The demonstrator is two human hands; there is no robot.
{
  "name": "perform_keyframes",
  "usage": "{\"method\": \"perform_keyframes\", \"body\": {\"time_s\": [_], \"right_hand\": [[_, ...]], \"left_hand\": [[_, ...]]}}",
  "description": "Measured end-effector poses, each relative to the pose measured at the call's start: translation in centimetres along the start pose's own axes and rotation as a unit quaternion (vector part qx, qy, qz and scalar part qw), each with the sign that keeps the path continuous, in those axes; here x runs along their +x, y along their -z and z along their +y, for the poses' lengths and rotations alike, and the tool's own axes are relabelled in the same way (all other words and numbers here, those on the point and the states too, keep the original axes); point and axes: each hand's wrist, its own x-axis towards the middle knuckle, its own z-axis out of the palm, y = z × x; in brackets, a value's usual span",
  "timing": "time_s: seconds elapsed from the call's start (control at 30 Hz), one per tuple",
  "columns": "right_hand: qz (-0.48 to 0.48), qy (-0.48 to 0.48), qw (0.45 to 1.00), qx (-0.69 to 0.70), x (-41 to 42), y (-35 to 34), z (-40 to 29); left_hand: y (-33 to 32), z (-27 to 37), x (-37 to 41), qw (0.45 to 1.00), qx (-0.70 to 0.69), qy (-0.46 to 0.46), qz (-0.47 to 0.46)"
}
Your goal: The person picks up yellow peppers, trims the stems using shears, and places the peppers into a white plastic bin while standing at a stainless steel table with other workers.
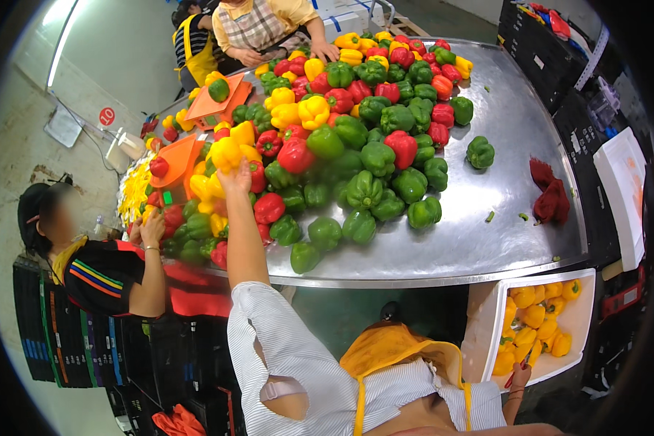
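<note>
My left hand [236,175] reaches far over the pile, its fingers around a yellow bell pepper [226,153]. Red, green and yellow peppers lie close around it, among them a red bell pepper [295,156] to its right. Low at the right, my right hand [519,375] grips red-handled snips [525,364], their handles partly hidden by the fingers. The snips are over the near rim of a white foam box [482,332], which holds several yellow bell peppers [534,316].
A steel table [501,229] carries the heap, a dark red cloth [551,193] and stem scraps. Orange scales [174,163] stand at the left. One co-worker [103,261] works close at left, another [272,27] across the table. Black crates [545,60] line the right side.
</note>
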Motion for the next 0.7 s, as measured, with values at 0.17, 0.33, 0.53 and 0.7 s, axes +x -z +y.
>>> {"method": "perform_keyframes", "body": {"time_s": [0.17,0.33,0.53,0.7], "right_hand": [[0.016,0.016,0.999,-0.035,-1.4,0.7,0.5],[-0.014,0.028,0.999,-0.014,-0.9,0.3,0.3],[-0.05,-0.016,0.998,0.019,-0.1,1.5,2.4],[-0.09,-0.047,0.967,0.234,-3.4,3.4,-3.6]], "left_hand": [[1.4,-4.6,-0.8,0.991,0.105,-0.057,0.057],[2.7,-5.5,-5.3,0.981,0.194,-0.015,0.008],[-2.3,-14.1,-17.1,0.912,0.377,0.09,-0.136],[-3.3,-25.2,-31.7,0.767,0.494,0.255,-0.32]]}}
